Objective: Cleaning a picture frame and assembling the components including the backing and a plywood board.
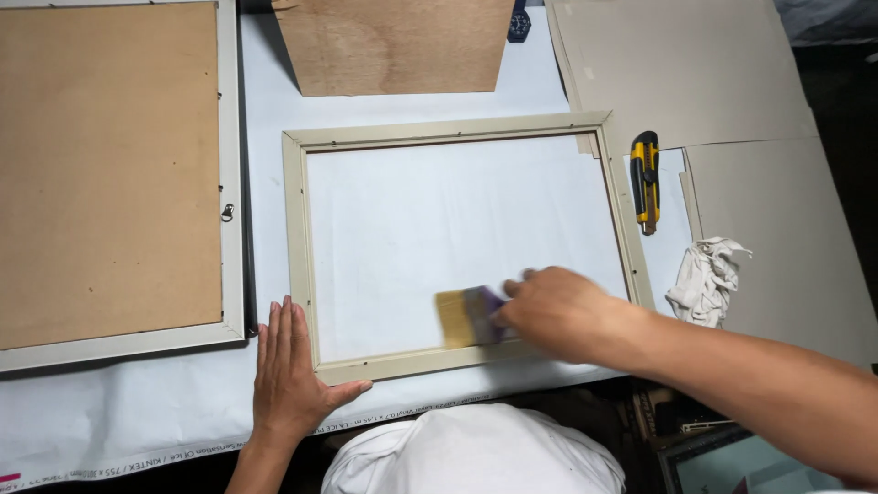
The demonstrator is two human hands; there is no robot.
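Head view: paintbrush [468,316], bristles blurred, lies on the white sheet inside the pale picture frame [297,238], near its lower rail. Right hand [558,313] grasps the brush; its handle is hidden in the closed fingers. Left hand [288,370] lies flat and released, palm down, touching the frame's lower-left corner. Yellow utility knife [646,180] and crumpled white rag [706,280] lie right of the frame. A backed frame [233,183], cut off at the left edge, lies alongside

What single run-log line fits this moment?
right hand: holds brush | left hand: flat beside frame | brush: inside frame, blurred
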